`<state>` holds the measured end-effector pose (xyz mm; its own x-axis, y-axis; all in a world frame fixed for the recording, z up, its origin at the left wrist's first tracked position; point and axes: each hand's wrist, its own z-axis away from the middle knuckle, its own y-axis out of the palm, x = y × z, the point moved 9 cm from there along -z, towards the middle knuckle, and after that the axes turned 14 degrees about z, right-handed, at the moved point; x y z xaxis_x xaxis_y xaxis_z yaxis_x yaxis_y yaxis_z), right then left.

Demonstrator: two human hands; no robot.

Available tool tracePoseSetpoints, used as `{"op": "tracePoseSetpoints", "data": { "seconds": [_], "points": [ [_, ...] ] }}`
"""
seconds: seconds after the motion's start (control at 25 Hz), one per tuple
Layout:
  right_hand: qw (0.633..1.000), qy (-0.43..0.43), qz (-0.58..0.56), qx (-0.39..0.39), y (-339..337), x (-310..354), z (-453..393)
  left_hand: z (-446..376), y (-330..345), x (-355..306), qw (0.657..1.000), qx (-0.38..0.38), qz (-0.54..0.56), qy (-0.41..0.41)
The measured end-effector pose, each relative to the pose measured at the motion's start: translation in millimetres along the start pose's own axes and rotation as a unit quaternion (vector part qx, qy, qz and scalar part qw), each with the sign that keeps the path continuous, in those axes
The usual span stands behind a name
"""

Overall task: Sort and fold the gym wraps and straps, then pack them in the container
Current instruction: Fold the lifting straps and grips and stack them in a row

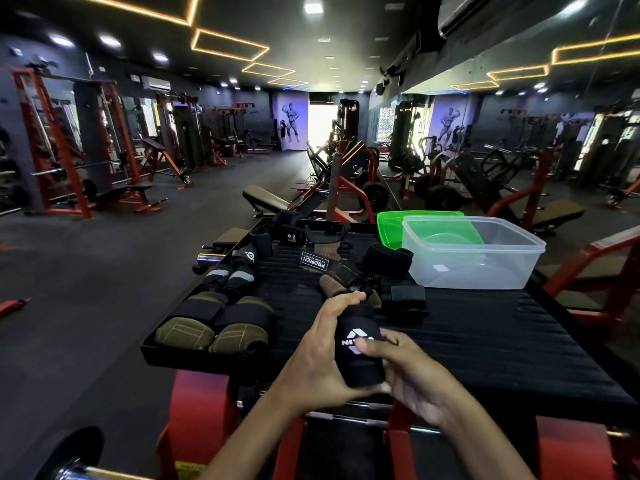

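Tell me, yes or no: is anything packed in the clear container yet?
No. The clear container holds nothing; the green lid shows through its walls.

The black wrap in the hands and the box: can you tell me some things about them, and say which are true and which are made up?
1. Both hands, left hand and right hand, hold the black wrap. True.
2. The clear container is full of wraps. False: no wraps are in it.
3. The green lid is snapped onto the container. False: it sits off, behind the container.
4. Two olive-green pads lie side by side left of the hands. True.
5. The black wrap has white lettering. True.
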<state>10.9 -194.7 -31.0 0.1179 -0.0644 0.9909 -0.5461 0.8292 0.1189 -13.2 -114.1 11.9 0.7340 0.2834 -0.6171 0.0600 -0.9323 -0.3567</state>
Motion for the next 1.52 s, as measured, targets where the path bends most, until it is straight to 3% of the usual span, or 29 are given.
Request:
{"op": "tracePoseSetpoints", "data": {
  "seconds": [0.12,0.24,0.36,0.48,0.68,0.84,1.08,1.24,1.36,1.52],
  "points": [
    [1.000,-0.013,0.007,-0.012,-5.7,-3.4,-0.1,-2.1,7.9,13.9,0.994,0.045,0.083,-0.053],
    [0.978,-0.061,0.158,-0.119,-33.3,4.3,-0.2,4.2,15.7,35.2,0.934,0.083,0.295,-0.183],
    [0.940,-0.099,0.272,-0.179,-47.1,9.4,-7.7,2.6,23.6,57.7,0.914,0.015,0.319,-0.251],
    [0.923,-0.126,0.321,-0.171,-43.4,12.5,-16.3,-0.2,22.7,74.7,0.902,-0.079,0.314,-0.285],
    [0.938,-0.140,0.306,-0.080,-46.1,5.9,-24.7,-2.3,21.6,82.9,0.921,-0.112,0.242,-0.285],
    [0.941,-0.137,0.301,-0.077,-48.9,0.0,-24.9,-3.0,25.1,82.3,0.929,-0.119,0.196,-0.292],
    [0.940,-0.100,0.312,-0.095,-47.0,-3.5,-26.7,-3.0,20.8,86.3,0.897,-0.150,0.221,-0.352],
    [0.981,-0.036,0.162,-0.099,-57.8,-12.0,-29.1,-2.9,29.2,81.2,0.899,-0.101,0.279,-0.321],
    [0.990,-0.021,0.121,-0.071,-60.4,-16.0,-29.8,-4.7,28.7,76.5,0.912,-0.080,0.280,-0.289],
    [0.996,-0.012,0.081,-0.038,-62.9,-19.2,-30.3,-0.2,26.3,82.5,0.907,-0.082,0.266,-0.317]
  ]
}}
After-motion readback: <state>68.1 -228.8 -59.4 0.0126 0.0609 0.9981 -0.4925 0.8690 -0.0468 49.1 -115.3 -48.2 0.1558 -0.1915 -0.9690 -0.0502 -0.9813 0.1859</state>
